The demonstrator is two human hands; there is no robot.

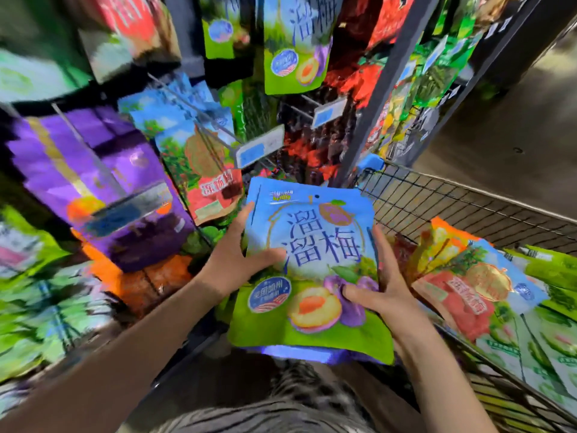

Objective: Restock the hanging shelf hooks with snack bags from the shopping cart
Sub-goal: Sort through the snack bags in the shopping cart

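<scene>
Holding the blue-and-green snack bag (pixel 312 270), I had my left hand (pixel 240 260) and right hand (pixel 381 292) curled round its side edges, thumbs on its front, just left of the shopping cart (pixel 437 201).

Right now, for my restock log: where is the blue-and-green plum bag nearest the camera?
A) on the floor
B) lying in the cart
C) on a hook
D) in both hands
D: the left hand grips the plum bag at its left edge and the right hand at its lower right, off any hook.
</scene>
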